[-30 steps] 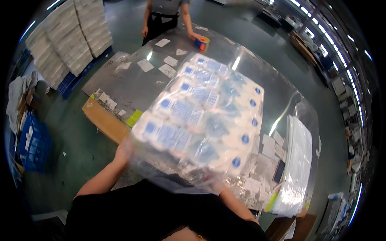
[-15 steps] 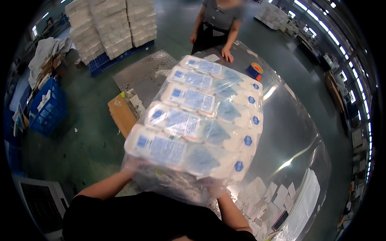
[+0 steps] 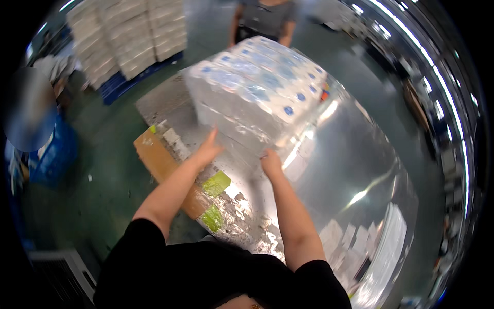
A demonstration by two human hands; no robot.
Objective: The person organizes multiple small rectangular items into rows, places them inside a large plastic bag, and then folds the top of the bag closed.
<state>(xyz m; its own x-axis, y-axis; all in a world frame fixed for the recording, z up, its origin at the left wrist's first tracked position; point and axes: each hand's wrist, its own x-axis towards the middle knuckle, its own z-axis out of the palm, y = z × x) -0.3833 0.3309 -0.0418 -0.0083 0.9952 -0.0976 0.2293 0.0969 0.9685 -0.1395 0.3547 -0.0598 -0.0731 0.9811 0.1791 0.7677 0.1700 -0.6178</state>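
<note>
A large clear plastic bag [image 3: 234, 116] full of white soft packs with blue printing [image 3: 267, 69] lies on the metal table's far part. My left hand [image 3: 210, 148] is just short of the bag's near side, with a finger stretched out, and nothing shows in it. At the bag's near right lower edge is my right hand [image 3: 271, 161], its fingers curled in. Whether it pinches a bit of film there is too blurred to tell.
Beyond the bag stands a person in a grey top [image 3: 265, 20]. White paper scraps [image 3: 350, 244] and a stack of white sheets [image 3: 386, 252] lie on the table's right. Brown cardboard [image 3: 159, 154] runs along its left edge. Wrapped stacks [image 3: 126, 36] stand on a blue pallet [image 3: 116, 87].
The bag has moved away from me to the far part of the table. My hands no longer hold it underneath at its near side, and my arms are stretched forward.
</note>
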